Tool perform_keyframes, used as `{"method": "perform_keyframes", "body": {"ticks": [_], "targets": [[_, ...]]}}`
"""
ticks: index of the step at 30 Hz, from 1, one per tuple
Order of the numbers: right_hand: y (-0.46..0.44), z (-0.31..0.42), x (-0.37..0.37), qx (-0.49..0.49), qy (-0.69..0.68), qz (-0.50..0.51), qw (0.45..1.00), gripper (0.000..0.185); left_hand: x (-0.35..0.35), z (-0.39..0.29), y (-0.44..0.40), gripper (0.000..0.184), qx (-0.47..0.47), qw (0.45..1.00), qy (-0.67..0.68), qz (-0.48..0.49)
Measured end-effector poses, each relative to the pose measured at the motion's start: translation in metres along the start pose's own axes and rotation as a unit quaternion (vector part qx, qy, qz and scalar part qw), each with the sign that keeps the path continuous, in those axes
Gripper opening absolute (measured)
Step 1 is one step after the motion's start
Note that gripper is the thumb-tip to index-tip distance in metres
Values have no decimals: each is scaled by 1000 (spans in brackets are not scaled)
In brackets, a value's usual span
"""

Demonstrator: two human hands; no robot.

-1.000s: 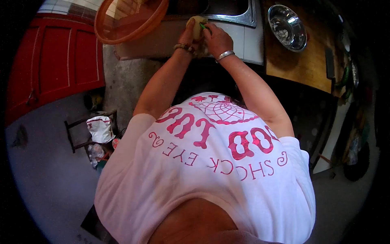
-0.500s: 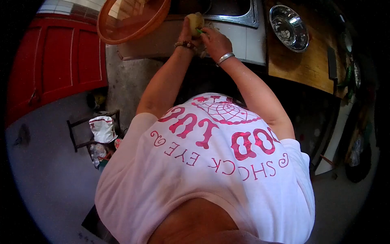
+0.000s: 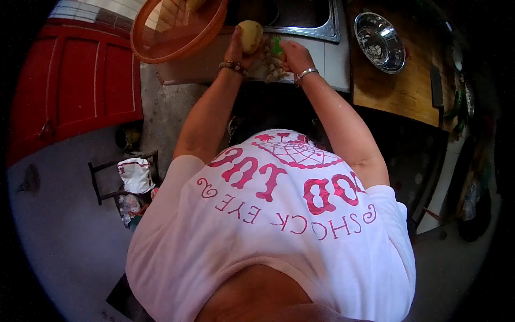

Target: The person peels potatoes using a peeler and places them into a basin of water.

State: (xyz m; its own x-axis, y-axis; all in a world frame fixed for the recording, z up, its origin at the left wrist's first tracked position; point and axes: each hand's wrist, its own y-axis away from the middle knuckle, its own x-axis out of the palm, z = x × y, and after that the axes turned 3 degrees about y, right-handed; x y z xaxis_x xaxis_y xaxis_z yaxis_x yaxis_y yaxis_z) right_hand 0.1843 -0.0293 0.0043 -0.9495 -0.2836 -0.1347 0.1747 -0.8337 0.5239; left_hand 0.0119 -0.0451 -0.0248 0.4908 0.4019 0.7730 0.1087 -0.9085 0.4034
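The left hand (image 3: 236, 51) grasps a rounded pale-yellow potato (image 3: 250, 37); the right hand (image 3: 295, 57) grips a small bright-green plastic tool (image 3: 277, 46), apart from it. Pale peelings (image 3: 274, 72) lie between the hands on the white-tiled desk (image 3: 328, 61).

The person (image 3: 343, 118) wears a white T-shirt (image 3: 289, 263) with pink-red lettering (image 3: 319, 196), beaded bracelet (image 3: 233, 66) and silver bangle (image 3: 306, 73)
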Motion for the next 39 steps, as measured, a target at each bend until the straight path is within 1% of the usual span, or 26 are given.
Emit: {"method": "perform_keyframes", "body": {"ticks": [1,2,3,4,6,8,10,12,14,15,17,18,20,21,23,24,26,28,29,30,32,33,34,36,37,39], "targets": [[-1,1,2,3,0,2,1000,35,0,-1,6,62,-13,999,-30,13],[-3,2,3,-91,75,-43,992,34,2,-1,12,62,-25,998,-60,26],[-6,3,4,-186,149,-89,967,33,5,0,17,62,-25,998,-61,25],[-8,5,4,-185,149,-88,967,33,9,2,22,63,-24,997,-77,16],[-8,11,4,-301,239,-117,916,32,9,4,23,64,-24,996,-91,6],[-6,16,5,-302,264,-118,908,32,1,7,16,67,-56,994,-90,26],[-3,20,8,-302,290,-119,900,32,-8,11,8,67,-62,994,-85,36],[9,25,12,-270,315,-102,904,32,-9,14,5,67,-69,994,-79,45],[12,19,19,-261,317,-112,905,32,-10,20,4,77,-16,992,-121,18],[14,14,24,-254,318,-123,905,32,-10,19,3,77,-17,992,-120,17],[22,5,34,-271,324,-118,898,31,-6,19,-3,65,-88,996,27,-6],[27,1,37,-287,332,-113,891,30,-5,19,-5,65,-89,996,28,-6],[34,1,36,-272,307,-111,905,29,0,15,-6,66,-44,999,-13,-18],[35,4,35,-267,305,-108,908,29,5,15,-5,66,-43,999,-12,-19],[35,5,34,-259,301,-105,912,28,13,22,-1,68,-20,998,14,-64],[33,3,32,-261,310,-104,909,28,14,24,0,68,-23,998,13,-63],[34,1,27,-261,320,-106,905,27,18,29,0,69,-17,995,-8,-101],[40,0,23,-243,327,-35,913,30,-7,33,-32,67,-13,996,6,-86],[42,-3,23,-244,328,-38,912,30,-16,31,-47,65,-10,997,20,-75],[45,-8,25,-237,307,-52,920,30,-16,25,-51,65,-10,997,22,-72],[44,-10,23,-234,286,-62,927,30,-18,15,-55,76,15,998,50,-35],[41,-9,21,-182,232,-75,953,31,2,9,-35,74,-3,994,82,-69],[36,-8,19,-127,175,-87,972,32,8,5,-30,74,-2,994,79,-71],[13,-20,14,-143,145,-110,973,34,12,3,-26,74,-32,986,143,-83],[10,-20,10,-131,131,-97,978,34,13,4,-24,74,-33,986,142,-81],[17,-9,7,-119,119,-81,982,34,11,3,-19,73,-25,996,81,-32]]}}
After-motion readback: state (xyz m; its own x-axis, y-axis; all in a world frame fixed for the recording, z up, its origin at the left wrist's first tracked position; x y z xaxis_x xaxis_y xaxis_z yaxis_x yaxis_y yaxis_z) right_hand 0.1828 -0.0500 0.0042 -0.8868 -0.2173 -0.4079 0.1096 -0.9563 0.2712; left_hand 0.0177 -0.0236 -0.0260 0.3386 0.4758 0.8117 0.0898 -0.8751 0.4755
